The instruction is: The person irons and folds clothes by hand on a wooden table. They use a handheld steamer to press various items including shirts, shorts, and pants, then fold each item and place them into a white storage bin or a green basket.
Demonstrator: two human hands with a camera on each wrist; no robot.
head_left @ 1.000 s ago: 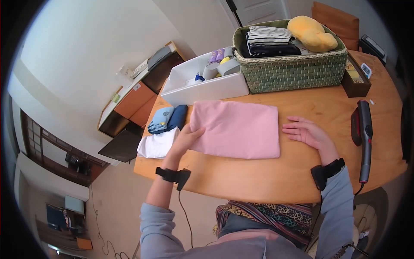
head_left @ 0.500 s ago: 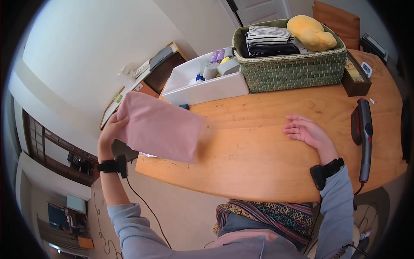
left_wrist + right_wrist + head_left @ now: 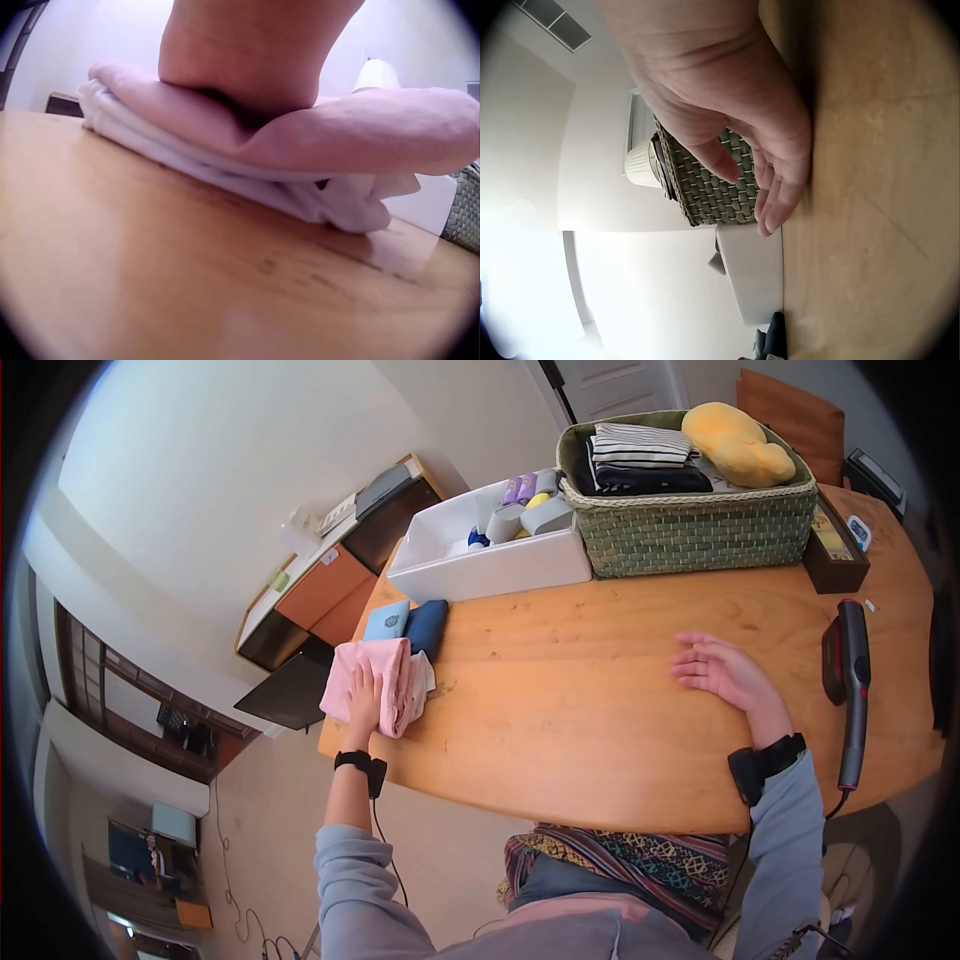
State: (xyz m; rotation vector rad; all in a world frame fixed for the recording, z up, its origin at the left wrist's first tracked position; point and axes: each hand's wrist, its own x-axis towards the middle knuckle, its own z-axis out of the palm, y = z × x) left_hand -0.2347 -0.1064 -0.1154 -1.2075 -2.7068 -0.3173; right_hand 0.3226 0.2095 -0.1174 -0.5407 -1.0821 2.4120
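Observation:
The pink cloth (image 3: 393, 666), folded into a thick bundle, lies on top of a white cloth (image 3: 421, 682) at the table's left edge. My left hand (image 3: 364, 703) presses down on it with fingers spread; in the left wrist view the heel of the hand (image 3: 247, 60) sinks into the pink cloth (image 3: 360, 135). Just behind the bundle are a light blue folded cloth (image 3: 387, 621) and a dark blue one (image 3: 427, 628). My right hand (image 3: 728, 676) rests on its side on the table, fingers loosely bent and holding nothing, also seen as a hand (image 3: 735, 112) in the right wrist view.
Along the back of the table (image 3: 560, 740) stand a white bin (image 3: 500, 568) of small items and a green woven basket (image 3: 700, 538) with folded clothes and a yellow plush (image 3: 738, 446). A brown box (image 3: 836, 565) adjoins the basket. A corded handheld appliance (image 3: 855, 690) lies at right.
The pink cloth went from the table's middle, lifted leftward by my left hand, onto the white cloth, and is now folded smaller. My left hand has let go its grip and lies flat. The right stays put.

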